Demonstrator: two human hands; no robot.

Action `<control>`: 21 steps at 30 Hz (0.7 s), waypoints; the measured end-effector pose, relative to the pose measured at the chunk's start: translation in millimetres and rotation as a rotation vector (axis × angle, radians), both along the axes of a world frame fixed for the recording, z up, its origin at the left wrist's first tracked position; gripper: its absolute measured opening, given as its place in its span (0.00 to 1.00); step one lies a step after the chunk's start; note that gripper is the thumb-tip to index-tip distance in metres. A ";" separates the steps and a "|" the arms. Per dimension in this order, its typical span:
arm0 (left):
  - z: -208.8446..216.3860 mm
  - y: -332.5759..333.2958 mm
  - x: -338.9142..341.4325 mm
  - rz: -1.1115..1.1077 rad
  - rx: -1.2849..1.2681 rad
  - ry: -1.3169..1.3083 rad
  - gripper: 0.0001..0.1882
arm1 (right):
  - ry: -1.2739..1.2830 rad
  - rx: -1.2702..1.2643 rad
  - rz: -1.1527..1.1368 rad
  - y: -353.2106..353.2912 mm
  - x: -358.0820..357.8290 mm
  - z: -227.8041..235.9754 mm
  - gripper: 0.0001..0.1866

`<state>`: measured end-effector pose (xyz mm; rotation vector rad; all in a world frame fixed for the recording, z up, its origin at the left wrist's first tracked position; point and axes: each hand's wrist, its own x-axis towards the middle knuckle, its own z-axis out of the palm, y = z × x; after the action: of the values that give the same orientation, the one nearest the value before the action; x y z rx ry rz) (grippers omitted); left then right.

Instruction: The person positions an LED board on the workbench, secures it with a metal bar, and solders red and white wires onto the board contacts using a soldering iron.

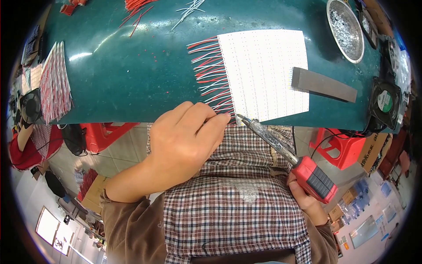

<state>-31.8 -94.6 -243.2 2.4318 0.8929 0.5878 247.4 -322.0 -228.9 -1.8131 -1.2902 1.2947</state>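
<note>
A white sheet of circuit board strips (pixel 266 75) lies on the green table, with red and white wires (pixel 213 79) fanned out along its left edge. My left hand (pixel 187 136) is closed in a pinch at the board's near left corner, on a thin wire mostly hidden by the fingers. In my right hand (pixel 305 196) is a soldering iron (pixel 314 178) with a red and black handle. It slants up and left, its tip at that same corner beside my left fingertips. A grey metal bar (pixel 325 84) rests across the board's right edge.
A bundle of red and white wires (pixel 56 83) hangs at the table's left end. Loose red wires (pixel 140 5) and white wires (pixel 189 11) lie at the back. A round metal dish (pixel 345 31) and a small fan (pixel 386 102) stand on the right. Red stools (pixel 103 135) flank me.
</note>
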 end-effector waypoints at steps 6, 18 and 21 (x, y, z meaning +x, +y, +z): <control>-1.0 -0.2 0.0 0.010 0.018 0.008 0.15 | -0.021 -0.007 0.015 -0.6 -0.6 -1.1 0.14; -3.0 -1.9 -0.3 0.016 0.023 0.016 0.15 | -0.017 -0.005 -0.034 -5.8 -1.6 -1.6 0.13; -3.3 -2.4 -0.1 0.018 0.035 0.017 0.15 | -0.019 0.008 -0.022 -3.6 -1.1 -0.2 0.13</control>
<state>-32.0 -96.9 -246.5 2.4658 0.9193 0.5942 246.3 -325.6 -229.0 -1.8333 -1.2798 1.2617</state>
